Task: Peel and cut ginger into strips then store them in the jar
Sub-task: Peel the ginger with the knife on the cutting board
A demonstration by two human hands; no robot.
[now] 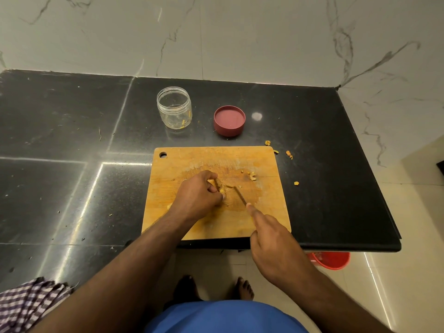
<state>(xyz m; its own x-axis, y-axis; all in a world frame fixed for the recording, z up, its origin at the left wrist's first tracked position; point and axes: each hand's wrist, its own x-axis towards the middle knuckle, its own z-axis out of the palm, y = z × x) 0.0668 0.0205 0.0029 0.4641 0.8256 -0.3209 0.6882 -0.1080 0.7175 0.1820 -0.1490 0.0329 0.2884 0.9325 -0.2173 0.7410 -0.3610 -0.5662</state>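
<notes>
Left hand (199, 195) pinches the ginger (219, 187), right hand (276, 239) grips the knife (240, 197); blade's near those fingertips, a slip could nick them.

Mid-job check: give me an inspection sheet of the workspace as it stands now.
Surface: black counter, wooden cutting board at its front edge.
Job's things: ginger on board; knife; open jar with a few bits; pink lid beside it.
Clutter: ginger scraps right of board.
Grippers: left hand grips ginger; right hand holds knife.
Cables: nothing seen.
Surroundings: marble wall, red bucket, checked cloth.
</notes>
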